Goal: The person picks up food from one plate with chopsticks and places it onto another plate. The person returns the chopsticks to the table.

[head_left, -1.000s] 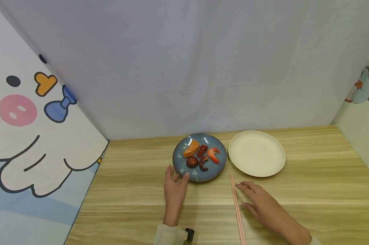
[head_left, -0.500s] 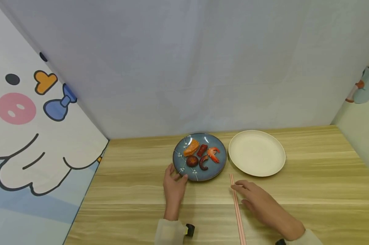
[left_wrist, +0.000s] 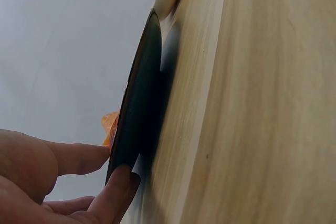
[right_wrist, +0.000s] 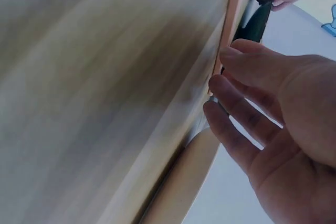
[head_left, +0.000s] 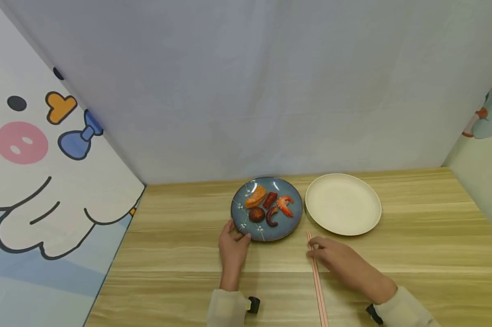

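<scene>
Head view: the blue plate (head_left: pixel 284 227) sits on the desk (head_left: pixel 176 236), with the left hand (head_left: pixel 233 251) gripping its rim at seven o'clock and the cream plate (head_left: pixel 343 204) just beside it at three. The chopsticks (head_left: pixel 318 290) lie with their far ends near its four o'clock, under the fingertips of the right hand (head_left: pixel 340 261). On the blue plate, the orange piece (head_left: pixel 255 196) lies toward ten o'clock, the shrimp (head_left: pixel 285 205) toward three. If the left hand lifted or pressed unevenly, the plate could tip and slide the food, being held on one side only. The sticks' lower ends run out at the bottom edge.

Left wrist view: this edge-on look shows what the head view hides: digits on both faces of the rim, pinching it, with the plate's dark underside over a shadow. I cannot tell whether its base bears fully on the desk.

Right wrist view: the fingers are bent and slightly spread, the thumb across the chopsticks; whether they are pinched I cannot tell. The left hand shows at two o'clock. Should the fingertips catch just one stick, the pair could roll apart, since they lie loose, side by side.
</scene>
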Tool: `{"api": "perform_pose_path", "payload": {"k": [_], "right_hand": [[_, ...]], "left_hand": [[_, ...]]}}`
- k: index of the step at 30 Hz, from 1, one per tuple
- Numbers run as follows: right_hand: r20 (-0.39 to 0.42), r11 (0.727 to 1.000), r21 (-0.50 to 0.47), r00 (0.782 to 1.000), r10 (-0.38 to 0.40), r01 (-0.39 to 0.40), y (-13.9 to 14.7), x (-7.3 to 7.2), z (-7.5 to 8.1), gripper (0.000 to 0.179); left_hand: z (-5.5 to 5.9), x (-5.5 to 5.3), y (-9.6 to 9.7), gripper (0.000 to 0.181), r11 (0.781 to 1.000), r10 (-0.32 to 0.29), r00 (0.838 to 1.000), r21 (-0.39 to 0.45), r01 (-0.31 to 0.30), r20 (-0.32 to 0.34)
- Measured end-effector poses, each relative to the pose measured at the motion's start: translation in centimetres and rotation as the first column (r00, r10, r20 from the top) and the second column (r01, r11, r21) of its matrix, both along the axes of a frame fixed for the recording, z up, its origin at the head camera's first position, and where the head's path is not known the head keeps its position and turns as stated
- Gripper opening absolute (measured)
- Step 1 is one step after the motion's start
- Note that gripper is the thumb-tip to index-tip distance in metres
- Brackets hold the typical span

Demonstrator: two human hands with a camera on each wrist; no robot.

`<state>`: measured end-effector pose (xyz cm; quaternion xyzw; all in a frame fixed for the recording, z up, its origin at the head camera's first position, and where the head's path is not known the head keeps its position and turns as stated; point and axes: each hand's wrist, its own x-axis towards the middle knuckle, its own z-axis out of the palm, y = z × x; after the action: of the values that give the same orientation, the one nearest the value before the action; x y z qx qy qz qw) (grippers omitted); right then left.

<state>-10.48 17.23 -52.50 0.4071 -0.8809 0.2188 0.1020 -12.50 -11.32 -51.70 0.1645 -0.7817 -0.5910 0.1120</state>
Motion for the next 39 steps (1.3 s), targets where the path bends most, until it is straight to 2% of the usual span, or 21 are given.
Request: {"api": "perform_pose_path", "payload": {"k": [4,9,13,19,24,27,30,39], "right_hand": [[-0.009,0.999,-0.017,0.999,0.038,-0.038,0.0,-0.4,0.0,0.017],[-0.084,0.992,-0.066,0.991,0.103,-0.109,-0.1,-0.9,-0.2,0.015],[-0.101,0.985,-0.049,0.982,0.162,-0.167,-0.3,-1.4,-0.1,0.015],[-0.091,0.964,0.115,0.964,0.249,-0.238,-0.7,-2.6,0.6,0.02],[-0.118,0.919,0.318,0.952,0.282,-0.232,-1.5,-3.1,2.1,0.022],[-0.147,0.888,0.404,0.942,0.301,-0.221,-1.9,-3.2,2.7,0.021],[-0.169,0.869,0.445,0.933,0.319,-0.216,-2.1,-3.4,2.9,0.023],[-0.065,0.83,0.485,0.935,0.347,-0.275,-2.8,-4.0,3.2,0.026]], "left_hand": [[0.0,0.0,-0.1,0.069,1.0,-0.001,1.0,0.001,0.001,-0.002],[0.1,0.0,-0.2,0.069,1.0,-0.004,1.0,0.004,0.004,-0.012],[0.0,0.0,-0.2,0.07,1.0,0.001,1.0,0.002,-0.001,-0.01],[-0.1,0.0,-0.3,0.07,1.0,-0.001,1.0,-0.007,0.001,-0.016],[-0.2,0.1,-0.4,0.07,1.0,-0.007,1.0,-0.009,0.007,-0.011],[-0.1,0.1,-0.3,0.071,1.0,-0.009,1.0,0.001,0.009,-0.002],[-0.1,0.0,-0.3,0.07,1.0,-0.01,1.0,0.006,0.01,0.002],[-0.1,0.1,-0.2,0.07,1.0,-0.007,1.0,0.007,0.007,-0.009]]}}
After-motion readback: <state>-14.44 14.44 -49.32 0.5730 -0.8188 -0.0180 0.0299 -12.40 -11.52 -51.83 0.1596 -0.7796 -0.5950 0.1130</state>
